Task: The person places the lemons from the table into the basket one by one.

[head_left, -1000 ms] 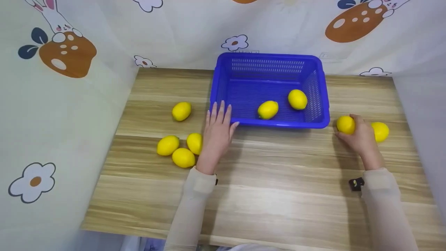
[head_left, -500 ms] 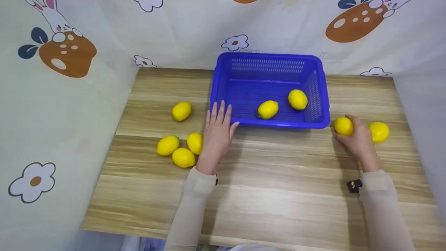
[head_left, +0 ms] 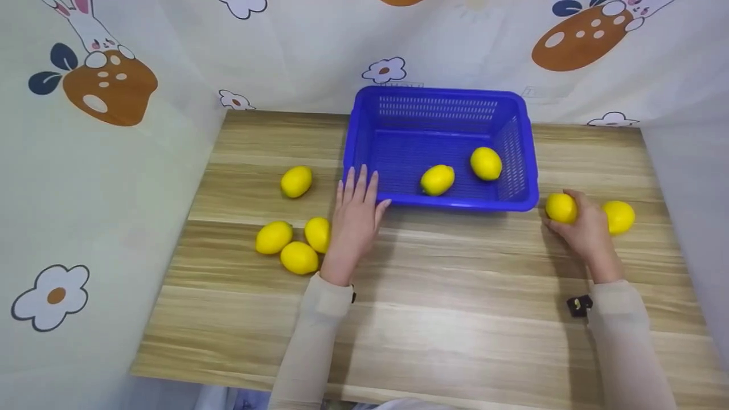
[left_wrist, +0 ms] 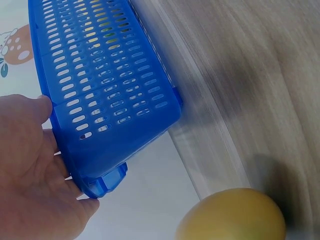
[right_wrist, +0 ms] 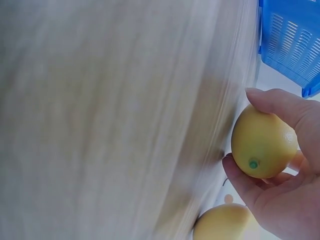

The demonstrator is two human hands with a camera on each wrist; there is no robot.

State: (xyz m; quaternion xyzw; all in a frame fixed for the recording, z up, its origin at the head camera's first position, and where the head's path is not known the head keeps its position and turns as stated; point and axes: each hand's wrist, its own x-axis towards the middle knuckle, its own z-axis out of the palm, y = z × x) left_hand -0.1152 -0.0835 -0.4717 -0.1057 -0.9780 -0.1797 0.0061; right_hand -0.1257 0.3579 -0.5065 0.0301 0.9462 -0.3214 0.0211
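My left hand rests over the near left corner of the blue plastic basket, its fingers straight across the rim. In the left wrist view the same hand touches the rim of the slotted basket wall. Right of the basket, my right hand grips a yellow lemon between thumb and fingers. The right wrist view shows this lemon with its green stem end, low by the tabletop. Just behind the right hand lies another lemon, partly covered.
Inside the basket lie two lemons, one near the front and one to the right. Several more lemons sit on the wooden table left of my left hand. A printed curtain hangs behind the table.
My right hand has shifted slightly left with the lemon in its grip, then stayed nearly still. The left hand, basket and other lemons hold their places.
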